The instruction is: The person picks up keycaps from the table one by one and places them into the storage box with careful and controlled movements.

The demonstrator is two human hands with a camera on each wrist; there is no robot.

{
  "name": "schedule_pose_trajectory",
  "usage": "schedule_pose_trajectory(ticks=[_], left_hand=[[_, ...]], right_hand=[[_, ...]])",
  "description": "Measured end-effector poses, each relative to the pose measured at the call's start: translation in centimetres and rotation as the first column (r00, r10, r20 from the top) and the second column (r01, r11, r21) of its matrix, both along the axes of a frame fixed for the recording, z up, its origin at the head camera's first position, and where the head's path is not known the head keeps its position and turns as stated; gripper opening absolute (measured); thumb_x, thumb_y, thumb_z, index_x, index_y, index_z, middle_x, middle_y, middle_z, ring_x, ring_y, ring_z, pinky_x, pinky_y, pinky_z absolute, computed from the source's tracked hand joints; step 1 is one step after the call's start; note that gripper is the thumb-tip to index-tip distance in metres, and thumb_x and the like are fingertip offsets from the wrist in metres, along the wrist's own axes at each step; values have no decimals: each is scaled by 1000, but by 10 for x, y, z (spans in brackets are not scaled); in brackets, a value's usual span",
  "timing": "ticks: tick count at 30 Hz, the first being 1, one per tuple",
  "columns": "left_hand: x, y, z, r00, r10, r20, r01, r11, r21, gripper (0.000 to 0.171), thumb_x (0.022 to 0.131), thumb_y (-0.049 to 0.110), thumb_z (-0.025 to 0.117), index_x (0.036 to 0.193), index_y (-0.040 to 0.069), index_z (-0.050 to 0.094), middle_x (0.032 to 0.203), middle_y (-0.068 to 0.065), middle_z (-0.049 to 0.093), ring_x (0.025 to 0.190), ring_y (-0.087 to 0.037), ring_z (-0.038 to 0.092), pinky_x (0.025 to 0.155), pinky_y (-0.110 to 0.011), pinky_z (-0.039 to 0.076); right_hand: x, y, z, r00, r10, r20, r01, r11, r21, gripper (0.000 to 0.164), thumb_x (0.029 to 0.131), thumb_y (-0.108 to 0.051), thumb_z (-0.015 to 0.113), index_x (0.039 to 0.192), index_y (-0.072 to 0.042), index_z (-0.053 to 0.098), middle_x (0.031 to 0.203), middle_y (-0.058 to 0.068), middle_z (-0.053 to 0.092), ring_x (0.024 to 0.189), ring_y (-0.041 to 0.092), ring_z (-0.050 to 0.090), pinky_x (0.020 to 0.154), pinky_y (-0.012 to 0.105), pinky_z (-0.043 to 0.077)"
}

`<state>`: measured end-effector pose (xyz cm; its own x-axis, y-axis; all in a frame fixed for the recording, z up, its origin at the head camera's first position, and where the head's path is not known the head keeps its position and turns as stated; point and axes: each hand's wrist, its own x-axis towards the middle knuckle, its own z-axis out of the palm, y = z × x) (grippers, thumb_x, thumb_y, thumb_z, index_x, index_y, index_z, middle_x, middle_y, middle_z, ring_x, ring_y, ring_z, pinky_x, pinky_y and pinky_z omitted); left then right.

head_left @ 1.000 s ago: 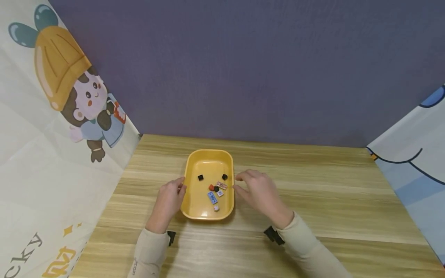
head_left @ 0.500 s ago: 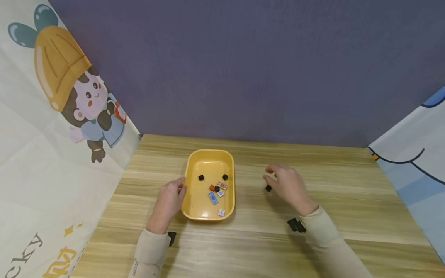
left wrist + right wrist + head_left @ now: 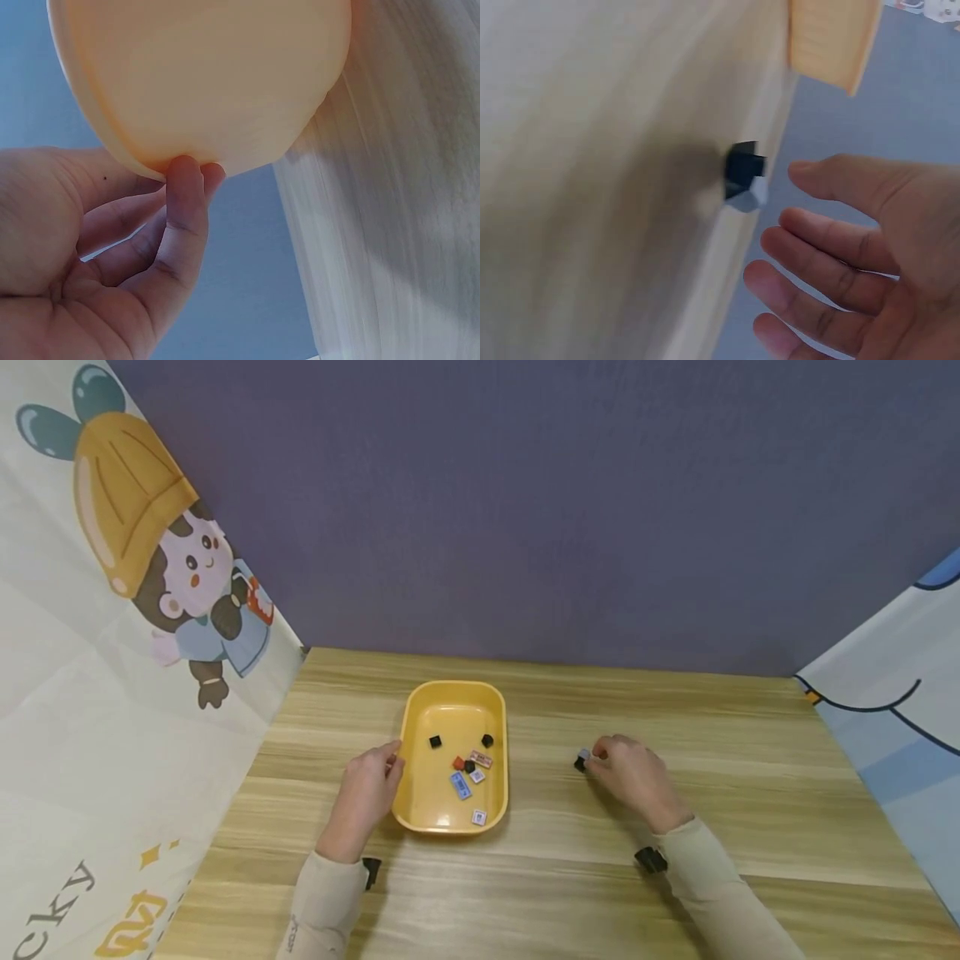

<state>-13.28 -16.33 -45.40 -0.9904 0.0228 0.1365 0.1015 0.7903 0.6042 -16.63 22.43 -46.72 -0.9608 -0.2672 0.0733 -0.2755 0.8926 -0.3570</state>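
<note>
In the head view my left hand [image 3: 365,797] pinches the left rim of a yellow tray [image 3: 453,693]. The left wrist view shows thumb and fingers of the left hand [image 3: 142,247] gripping that tray [image 3: 217,82] at its edge. My right hand [image 3: 633,781] is to the right of the tray, low over the table. Right at its fingertips is a small black piece with a grey-blue faceted part [image 3: 582,759]. In the right wrist view the right hand [image 3: 855,262] has its fingers spread apart, with a gap between them and the black-and-grey piece [image 3: 745,176].
Inside the tray lie several small pieces: black ones [image 3: 435,742], a red one [image 3: 459,763], a blue printed tile [image 3: 461,786], a pink printed tile [image 3: 481,759] and white tiles [image 3: 478,817]. The wood-grain table [image 3: 712,735] meets a purple-grey backdrop [image 3: 525,527].
My right hand has moved from the tray's right rim rightward to the black piece. A white tile has settled near the tray's front. The left hand keeps its hold on the rim.
</note>
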Motion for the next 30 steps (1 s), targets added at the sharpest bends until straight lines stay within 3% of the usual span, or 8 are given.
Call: schedule_pose_trajectory(ticks=[11, 25, 30], left_hand=[[0, 0, 0, 1000, -3, -19, 2, 1000, -9, 35, 94, 1, 66, 127, -11, 61, 93, -18, 69, 69, -20, 64, 54, -20, 54], [0, -1, 0, 1000, 0, -20, 0, 1000, -7, 34, 94, 1, 66, 126, -10, 62, 93, -18, 70, 70, -20, 65, 55, -22, 55], [0, -1, 0, 1000, 3, -16, -3, 1000, 1, 34, 94, 1, 66, 126, -10, 62, 93, -18, 70, 71, -21, 65, 56, -22, 56]], right_hand=[[0, 2, -18, 999, 22, 30, -22, 1000, 19, 18, 90, -22, 76, 91, -5, 71, 82, 4, 63, 64, 13, 54, 55, 32, 50], [-2, -1, -21, 999, -6, 39, 5, 1000, 20, 20, 90, -22, 77, 94, -3, 70, 82, 3, 61, 64, 14, 52, 54, 32, 48], [-3, -2, -22, 1000, -10, 29, 9, 1000, 25, 23, 89, -22, 78, 98, -2, 71, 88, 7, 66, 70, 17, 60, 57, 36, 53]])
